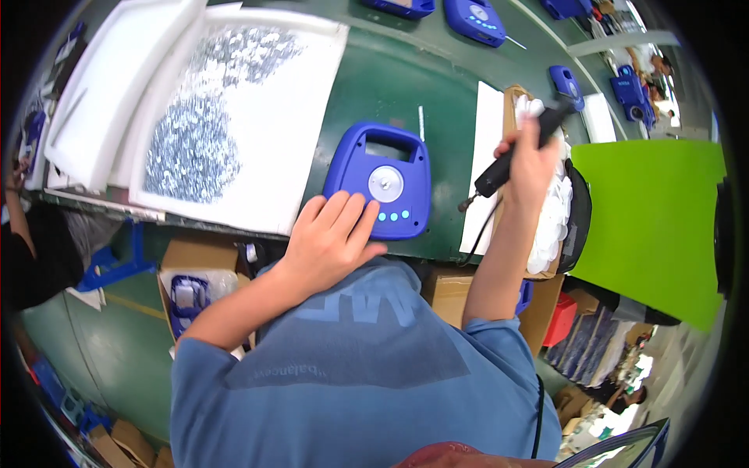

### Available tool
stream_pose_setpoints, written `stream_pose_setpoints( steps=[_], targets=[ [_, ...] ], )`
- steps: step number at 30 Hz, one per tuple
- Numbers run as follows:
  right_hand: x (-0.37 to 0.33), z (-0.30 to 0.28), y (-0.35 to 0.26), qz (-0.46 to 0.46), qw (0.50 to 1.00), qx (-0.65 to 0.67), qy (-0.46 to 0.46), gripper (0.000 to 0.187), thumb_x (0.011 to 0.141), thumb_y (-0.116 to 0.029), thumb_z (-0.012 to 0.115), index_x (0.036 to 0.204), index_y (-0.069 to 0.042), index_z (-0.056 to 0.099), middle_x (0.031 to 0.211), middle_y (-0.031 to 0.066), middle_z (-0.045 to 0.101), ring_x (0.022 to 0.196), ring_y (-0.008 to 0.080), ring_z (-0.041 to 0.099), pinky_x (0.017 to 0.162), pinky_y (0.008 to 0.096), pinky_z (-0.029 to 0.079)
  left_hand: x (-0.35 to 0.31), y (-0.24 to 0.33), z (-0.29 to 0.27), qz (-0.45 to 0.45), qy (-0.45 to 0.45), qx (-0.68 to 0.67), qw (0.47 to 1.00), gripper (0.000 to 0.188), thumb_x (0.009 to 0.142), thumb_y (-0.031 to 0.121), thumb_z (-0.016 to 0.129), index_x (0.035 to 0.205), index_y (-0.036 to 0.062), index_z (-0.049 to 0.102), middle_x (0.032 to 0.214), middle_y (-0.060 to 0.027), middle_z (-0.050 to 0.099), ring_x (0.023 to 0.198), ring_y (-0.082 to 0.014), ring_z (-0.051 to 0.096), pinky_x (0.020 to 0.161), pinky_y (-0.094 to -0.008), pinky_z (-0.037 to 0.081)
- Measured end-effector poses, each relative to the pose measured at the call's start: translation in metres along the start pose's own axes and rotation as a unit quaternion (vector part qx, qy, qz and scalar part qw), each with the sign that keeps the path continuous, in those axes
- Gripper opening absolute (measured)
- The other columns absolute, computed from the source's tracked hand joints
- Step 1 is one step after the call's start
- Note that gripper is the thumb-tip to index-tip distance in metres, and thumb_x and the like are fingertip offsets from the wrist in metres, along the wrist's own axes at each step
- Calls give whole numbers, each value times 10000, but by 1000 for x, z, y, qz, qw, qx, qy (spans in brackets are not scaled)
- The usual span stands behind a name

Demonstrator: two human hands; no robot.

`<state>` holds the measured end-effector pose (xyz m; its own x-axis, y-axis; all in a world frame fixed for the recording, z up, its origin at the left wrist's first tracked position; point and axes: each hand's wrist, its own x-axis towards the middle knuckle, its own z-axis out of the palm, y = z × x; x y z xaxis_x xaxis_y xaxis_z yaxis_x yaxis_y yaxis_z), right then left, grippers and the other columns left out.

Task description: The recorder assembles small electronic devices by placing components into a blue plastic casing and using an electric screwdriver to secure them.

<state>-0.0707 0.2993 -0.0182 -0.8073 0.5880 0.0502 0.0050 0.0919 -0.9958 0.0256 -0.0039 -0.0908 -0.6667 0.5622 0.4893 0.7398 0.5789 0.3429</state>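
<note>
A blue plastic device [356, 183] with a built-in handle, a round clear centre and a row of small light-coloured buttons lies flat on the green bench in front of me. My left hand [331, 234] rests on its lower left corner, fingers stretched out and holding nothing. To the right, my right hand [533, 160] is wrapped round a black electric screwdriver [499, 173], raised near the box of white parts. The tool's tip points down and left, apart from the device. Its upper end is smeared by motion.
At left, a white foam tray [273, 148] holds heaps of small shiny metal pieces, likely screws. A box of white round parts [552, 226] stands at right, beside a bright green panel [651, 226]. More blue devices [474, 19] lie across the bench. A cardboard box [195, 256] stands below left.
</note>
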Motion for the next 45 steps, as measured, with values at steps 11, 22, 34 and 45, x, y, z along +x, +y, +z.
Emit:
stream_pose_setpoints(
  steps=[11, 22, 34, 45],
  targets=[
    [-2, 6, 70, -20, 818, -574, -42, 521, 894, -455, 883, 1123, -3, 765, 1171, 250, 745, 1112, 461, 742, 917, 538, 605, -15, -10, -13, 151, -44, 69, 985, 469, 883, 217, 761, 1281, -30, 766, 1251, -163, 699, 1087, -303, 659, 910, -439, 525],
    [-122, -38, 39, -466, 796, -255, -290, 576, 642, -104, 834, 1209, -48, 749, 1236, 131, 728, 1171, 348, 713, 965, 517, 504, 35, -11, -36, 191, 71, 84, 975, 428, 755, 147, 748, 1147, -23, 767, 1171, -149, 778, 1024, -302, 743, 855, -437, 547],
    [-93, -12, 40, -507, 827, -164, -181, 506, 596, 38, 700, 1094, -30, 750, 1068, 140, 759, 965, 365, 728, 829, 463, 563, 69, -13, -32, 66, 88, -50, 993, 440, 698, -7, 704, 1137, 0, 727, 1145, -133, 714, 1104, -362, 695, 948, -487, 530],
    [-101, -16, 34, -457, 860, -147, -172, 509, 585, 66, 687, 1078, -25, 777, 1062, 140, 759, 984, 381, 731, 866, 474, 576, 71, -6, -29, 44, 91, -83, 991, 468, 666, -38, 711, 1132, 12, 719, 1135, -152, 699, 1090, -382, 690, 972, -507, 528]
  ],
)
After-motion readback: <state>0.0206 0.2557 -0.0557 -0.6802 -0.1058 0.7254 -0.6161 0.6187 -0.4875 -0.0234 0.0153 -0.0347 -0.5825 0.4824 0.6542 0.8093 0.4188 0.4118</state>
